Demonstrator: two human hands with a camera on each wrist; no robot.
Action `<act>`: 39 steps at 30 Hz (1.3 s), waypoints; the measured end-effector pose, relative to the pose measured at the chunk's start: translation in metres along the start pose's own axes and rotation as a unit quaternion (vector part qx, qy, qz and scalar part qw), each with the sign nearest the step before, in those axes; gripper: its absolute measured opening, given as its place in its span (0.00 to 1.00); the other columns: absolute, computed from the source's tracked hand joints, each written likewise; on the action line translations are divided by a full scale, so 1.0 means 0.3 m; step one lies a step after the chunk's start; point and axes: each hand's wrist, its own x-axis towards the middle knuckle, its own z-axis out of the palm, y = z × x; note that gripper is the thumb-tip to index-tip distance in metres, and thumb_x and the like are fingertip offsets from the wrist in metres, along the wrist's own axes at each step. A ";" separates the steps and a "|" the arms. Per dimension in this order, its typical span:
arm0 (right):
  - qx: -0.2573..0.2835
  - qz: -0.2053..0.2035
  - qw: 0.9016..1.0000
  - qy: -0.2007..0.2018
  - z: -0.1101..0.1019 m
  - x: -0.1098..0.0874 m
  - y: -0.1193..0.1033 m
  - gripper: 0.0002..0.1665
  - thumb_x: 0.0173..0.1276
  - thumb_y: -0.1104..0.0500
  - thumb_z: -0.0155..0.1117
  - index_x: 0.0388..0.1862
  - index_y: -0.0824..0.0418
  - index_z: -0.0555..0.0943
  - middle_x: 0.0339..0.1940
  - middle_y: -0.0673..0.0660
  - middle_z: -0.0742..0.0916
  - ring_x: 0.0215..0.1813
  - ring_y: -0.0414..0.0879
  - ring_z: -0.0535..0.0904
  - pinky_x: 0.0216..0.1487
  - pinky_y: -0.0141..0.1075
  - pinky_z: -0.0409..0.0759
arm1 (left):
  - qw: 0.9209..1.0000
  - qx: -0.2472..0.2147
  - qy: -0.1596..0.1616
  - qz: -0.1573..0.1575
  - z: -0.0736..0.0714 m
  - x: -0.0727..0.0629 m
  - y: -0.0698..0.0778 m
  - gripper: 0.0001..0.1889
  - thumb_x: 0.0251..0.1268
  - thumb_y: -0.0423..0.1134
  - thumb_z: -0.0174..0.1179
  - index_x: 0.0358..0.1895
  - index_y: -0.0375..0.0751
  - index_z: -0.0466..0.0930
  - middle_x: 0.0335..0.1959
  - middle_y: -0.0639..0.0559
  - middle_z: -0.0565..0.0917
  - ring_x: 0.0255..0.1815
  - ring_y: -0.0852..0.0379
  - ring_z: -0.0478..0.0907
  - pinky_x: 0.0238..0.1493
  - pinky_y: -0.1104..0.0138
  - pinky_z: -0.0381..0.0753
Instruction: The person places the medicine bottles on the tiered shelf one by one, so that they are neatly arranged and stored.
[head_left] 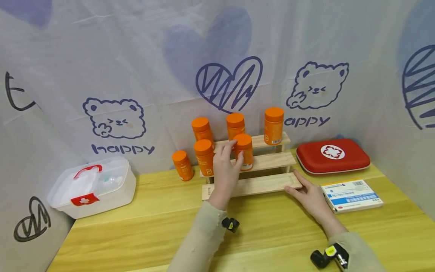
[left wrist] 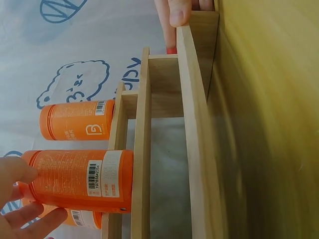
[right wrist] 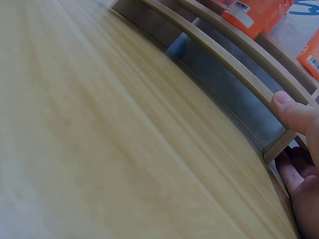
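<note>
A three-tier wooden rack [head_left: 268,183] stands on the table. My left hand [head_left: 225,172] holds an orange bottle [head_left: 247,156] near its lid; this bottle stands upright on the middle tier. In the left wrist view, the thumb and fingers lie on either side of that bottle [left wrist: 79,179]. With my right hand [head_left: 310,196] I grip the right end of the rack's lowest tier, thumb [right wrist: 284,98] on the front board. Another orange bottle [head_left: 205,160] stands on the middle tier at left. The top tier bears three more, including a right-hand bottle [head_left: 273,130].
One smaller orange bottle [head_left: 183,168] stands on the table left of the rack. Further left sits a white first-aid box [head_left: 122,192] with a red handle. A red zip case [head_left: 353,156] and a flat white-and-blue medicine box [head_left: 353,196] lie at right. A printed curtain hangs behind.
</note>
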 end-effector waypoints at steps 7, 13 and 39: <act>-0.006 0.004 1.000 0.002 -0.002 0.002 -0.003 0.50 0.62 0.38 0.64 0.75 0.57 0.57 0.67 0.69 0.70 0.62 0.54 0.71 0.56 0.44 0.72 | 1.000 0.018 -0.003 0.022 -0.023 -0.022 0.013 0.23 0.59 0.34 0.65 0.59 0.43 0.74 0.50 0.47 0.75 0.48 0.52 0.74 0.51 0.54 0.71; -0.013 0.003 1.000 0.002 -0.006 -0.004 -0.014 0.49 0.63 0.39 0.64 0.75 0.58 0.57 0.66 0.70 0.70 0.61 0.55 0.72 0.56 0.48 0.71 | 0.988 -0.076 0.036 0.132 -0.134 0.007 0.045 0.22 0.56 0.29 0.65 0.56 0.37 0.75 0.47 0.44 0.77 0.47 0.51 0.75 0.51 0.59 0.73; -0.026 0.009 1.000 -0.004 -0.006 -0.007 -0.017 0.49 0.63 0.39 0.63 0.76 0.57 0.56 0.68 0.70 0.69 0.63 0.57 0.71 0.57 0.45 0.71 | 0.959 -0.025 0.007 -0.283 -0.328 -0.003 -0.446 0.33 0.59 0.41 0.66 0.69 0.45 0.65 0.66 0.39 0.63 0.64 0.39 0.62 0.63 0.49 0.63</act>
